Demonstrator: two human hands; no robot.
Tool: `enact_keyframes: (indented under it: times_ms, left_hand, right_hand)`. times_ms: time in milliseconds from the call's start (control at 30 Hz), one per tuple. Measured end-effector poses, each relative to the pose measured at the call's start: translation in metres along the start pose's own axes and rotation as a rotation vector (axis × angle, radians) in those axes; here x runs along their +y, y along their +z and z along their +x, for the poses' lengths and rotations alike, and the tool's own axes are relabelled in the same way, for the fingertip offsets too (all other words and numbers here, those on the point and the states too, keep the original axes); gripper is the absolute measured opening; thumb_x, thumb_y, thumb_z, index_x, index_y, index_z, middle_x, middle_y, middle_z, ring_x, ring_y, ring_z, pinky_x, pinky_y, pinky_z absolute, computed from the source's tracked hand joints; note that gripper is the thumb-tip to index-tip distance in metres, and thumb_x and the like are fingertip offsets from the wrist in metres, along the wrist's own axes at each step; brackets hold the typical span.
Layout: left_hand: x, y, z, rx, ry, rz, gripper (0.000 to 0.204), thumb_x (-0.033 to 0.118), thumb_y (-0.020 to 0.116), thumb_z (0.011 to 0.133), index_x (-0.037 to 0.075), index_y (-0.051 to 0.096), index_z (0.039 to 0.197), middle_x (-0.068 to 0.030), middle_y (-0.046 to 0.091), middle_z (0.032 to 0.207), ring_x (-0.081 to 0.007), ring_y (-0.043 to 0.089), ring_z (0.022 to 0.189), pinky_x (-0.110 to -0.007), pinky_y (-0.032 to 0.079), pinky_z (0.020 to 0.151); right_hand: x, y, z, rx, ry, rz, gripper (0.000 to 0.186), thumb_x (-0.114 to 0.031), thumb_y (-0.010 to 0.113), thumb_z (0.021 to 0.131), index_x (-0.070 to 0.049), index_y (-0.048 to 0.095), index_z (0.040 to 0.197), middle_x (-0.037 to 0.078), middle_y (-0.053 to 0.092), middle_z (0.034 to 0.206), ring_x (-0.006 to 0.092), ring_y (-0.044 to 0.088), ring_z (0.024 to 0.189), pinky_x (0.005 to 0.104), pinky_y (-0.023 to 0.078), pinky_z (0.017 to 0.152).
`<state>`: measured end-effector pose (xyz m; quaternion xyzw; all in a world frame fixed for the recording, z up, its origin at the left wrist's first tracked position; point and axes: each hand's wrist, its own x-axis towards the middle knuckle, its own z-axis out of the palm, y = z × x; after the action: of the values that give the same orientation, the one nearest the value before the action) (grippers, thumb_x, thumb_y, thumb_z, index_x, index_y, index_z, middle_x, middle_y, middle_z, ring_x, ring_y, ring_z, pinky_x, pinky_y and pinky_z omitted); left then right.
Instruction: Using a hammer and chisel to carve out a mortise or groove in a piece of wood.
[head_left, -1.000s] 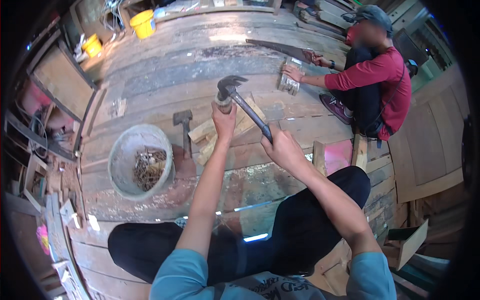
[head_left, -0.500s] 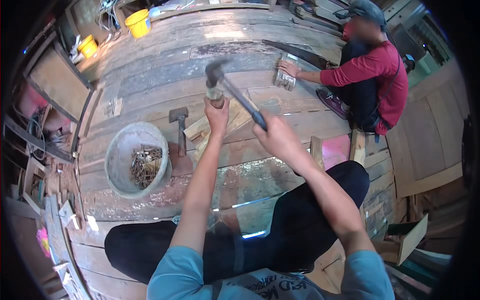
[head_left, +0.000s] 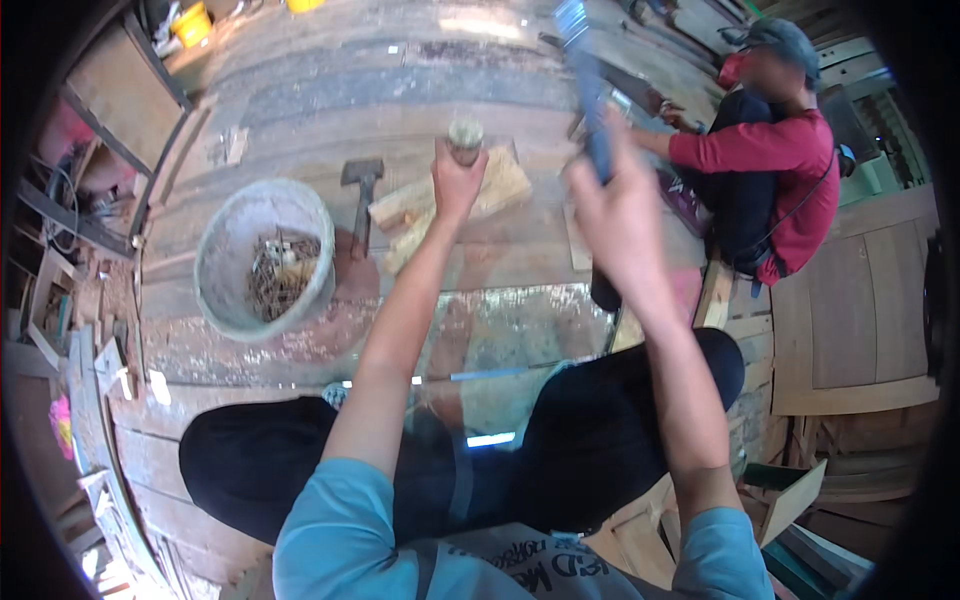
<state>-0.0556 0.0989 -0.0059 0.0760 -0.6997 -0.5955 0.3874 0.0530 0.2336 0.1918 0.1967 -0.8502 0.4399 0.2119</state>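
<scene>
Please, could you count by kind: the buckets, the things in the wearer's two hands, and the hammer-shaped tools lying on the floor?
Grey bucket: 1
Yellow buckets: 2, one mostly cut off by the upper edge
Held things: 2, blurred tool in right hand, round-topped object in left hand
Hammer-shaped tool: 1
Total: 6

Two hands (head_left: pixel 460 182) (head_left: pixel 620 215), two hammers (head_left: pixel 588 110) (head_left: pixel 364 185) and one stubby cylinder (head_left: pixel 466 135) are pictured along with one grey tub (head_left: pixel 225 255) and two bent, black-trousered knees (head_left: pixel 245 455) (head_left: pixel 700 375). Wooden offcuts (head_left: pixel 500 188) number at least two, the exact tally hard to read behind the left forearm (head_left: pixel 415 305). Also seen are one co-worker (head_left: pixel 760 155), one grey cap (head_left: pixel 785 45), one red long-sleeved shirt (head_left: pixel 815 195), one handsaw (head_left: pixel 630 87) and two yellow buckets (head_left: pixel 191 24) (head_left: pixel 303 4), one of them cropped.
</scene>
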Motion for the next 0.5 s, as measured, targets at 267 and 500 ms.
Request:
enact_keyframes:
  times_ms: [267,500]
  left_hand:
    - [-0.012,-0.01,-0.01,0.072,0.099,-0.12,0.037,0.02,0.069,0.074,-0.003,0.05,0.095,-0.0246,0.062,0.086,-0.0365,0.063,0.082,-0.039,0.048,0.069]
    - [-0.01,-0.007,0.004,0.024,0.037,-0.042,0.038,0.016,0.07,0.073,-0.004,0.05,0.098,-0.0187,0.063,0.084,-0.0275,0.064,0.081,-0.038,0.048,0.07]
  right_hand:
    - [0.064,0.026,-0.035,-0.244,-0.017,-0.253,0.018,-0.009,0.059,0.077,0.002,0.047,0.086,0.022,0.054,0.063,0.0439,0.054,0.062,0.0458,0.042,0.056]
    - [0.001,0.003,-0.019,0.061,0.121,-0.009,0.021,-0.01,0.057,0.077,0.001,0.047,0.092,0.025,0.056,0.072,0.0426,0.056,0.071,0.0469,0.042,0.059]
